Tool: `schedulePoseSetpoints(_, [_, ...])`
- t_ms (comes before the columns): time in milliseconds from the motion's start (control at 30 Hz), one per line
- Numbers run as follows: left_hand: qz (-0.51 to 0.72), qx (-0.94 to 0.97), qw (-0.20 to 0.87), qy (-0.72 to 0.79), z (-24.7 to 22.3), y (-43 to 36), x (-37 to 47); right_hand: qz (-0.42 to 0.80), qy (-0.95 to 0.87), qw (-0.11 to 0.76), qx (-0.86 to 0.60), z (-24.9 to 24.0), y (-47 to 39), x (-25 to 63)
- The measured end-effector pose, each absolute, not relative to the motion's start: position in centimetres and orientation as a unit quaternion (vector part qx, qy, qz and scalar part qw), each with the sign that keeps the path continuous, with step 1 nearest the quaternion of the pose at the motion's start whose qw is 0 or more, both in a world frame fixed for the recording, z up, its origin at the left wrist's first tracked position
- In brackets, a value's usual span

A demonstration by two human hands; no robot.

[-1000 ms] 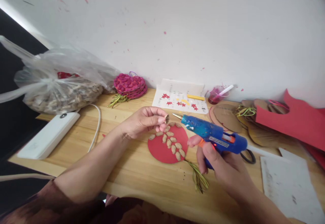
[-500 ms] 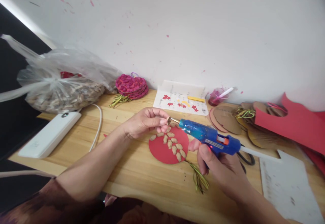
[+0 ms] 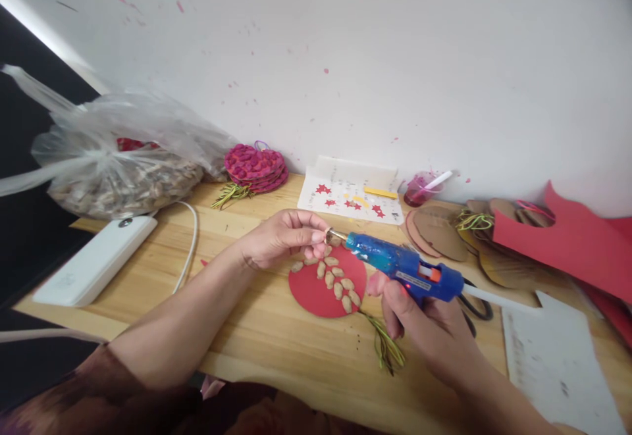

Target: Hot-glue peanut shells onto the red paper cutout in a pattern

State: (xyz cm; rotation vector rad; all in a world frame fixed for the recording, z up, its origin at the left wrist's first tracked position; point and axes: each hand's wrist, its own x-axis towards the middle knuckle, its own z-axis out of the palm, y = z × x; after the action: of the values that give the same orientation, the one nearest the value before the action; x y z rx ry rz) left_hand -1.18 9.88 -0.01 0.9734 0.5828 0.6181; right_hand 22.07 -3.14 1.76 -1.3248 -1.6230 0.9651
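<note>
My left hand (image 3: 291, 237) pinches a small peanut shell (image 3: 328, 233) between thumb and fingers. In my right hand (image 3: 429, 326) is a blue hot glue gun (image 3: 405, 265), a white glue stick (image 3: 503, 299) poking out of its back. The gun's metal nozzle meets the shell, seemingly at its hollow side. Below both hands, a red paper disc (image 3: 303, 293) lies on the table with several peanut shells (image 3: 338, 289) set on it in a branching pattern. A green and black string tassel (image 3: 388, 346) hangs off its lower right edge.
A plastic bag of shells (image 3: 128, 181) and a white power bank (image 3: 96, 260) with a cable sit left. Behind are a pink decorated stack (image 3: 257, 168), a paper with red stars (image 3: 316, 201) and a cup of red paint (image 3: 419, 189). Cardboard discs (image 3: 439, 232) and red paper (image 3: 567, 244) lie right.
The glue gun has tilted and shifted very slightly, its nozzle still at the shell in my left hand. The view has moved a touch; otherwise things stay in place.
</note>
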Motion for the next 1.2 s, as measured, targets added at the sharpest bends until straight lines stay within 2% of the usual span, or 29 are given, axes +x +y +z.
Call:
schedulePoseSetpoints(600, [0.283, 0.45, 0.804, 0.266, -0.2, 9.83, -1.2, 0.379, -0.631, 0.421, -0.53, 1.71, -3.08, 22.05])
schedulePoseSetpoints(1200, [0.283, 0.453, 0.803, 0.266, -0.07, 9.84, -1.24, 0.394, -0.62, 0.381, -0.562, 1.22, -3.27, 22.69])
